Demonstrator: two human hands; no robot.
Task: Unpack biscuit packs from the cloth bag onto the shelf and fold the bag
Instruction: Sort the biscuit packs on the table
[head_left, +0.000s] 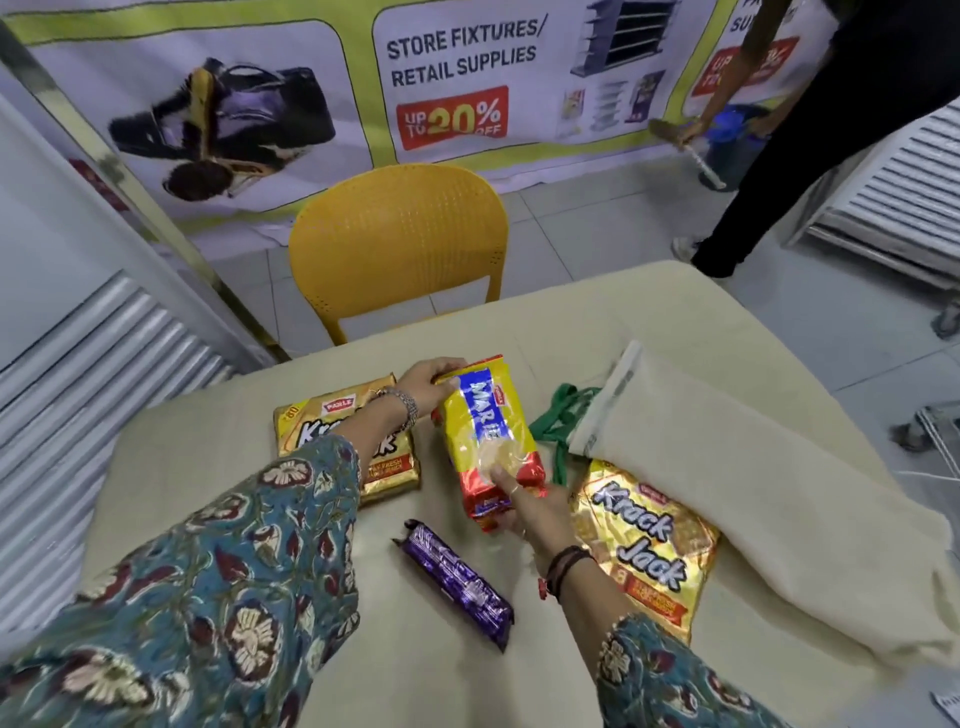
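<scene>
So we had the Marie pack (488, 441) held at both ends over the middle of the bench (208, 467), left hand (431, 387) curled over the far end and right hand (524, 506) pinching the near crimped end, thumb on top of the wrapper. It looked light and crinkly to us, and the foil seemed slick, so gripping at the two sealed ends felt like the safe bet; squeeze the middle and we'd guess the biscuits inside crack. One Krack Jack pack (353, 441) lay flat toward the left edge, partly under our left forearm, and a second Krack Jack pack (644, 551) sat toward the right edge with its far end tucked under the cloth bag (753, 483). A purple roll pack (457, 587) lay near the front edge, which is round, so it'd probably roll if nudged. The bag was floppy and slumped along the right side, green handles (563, 415) spilling out toward the middle. We couldn't tell if anything was left inside it.
</scene>
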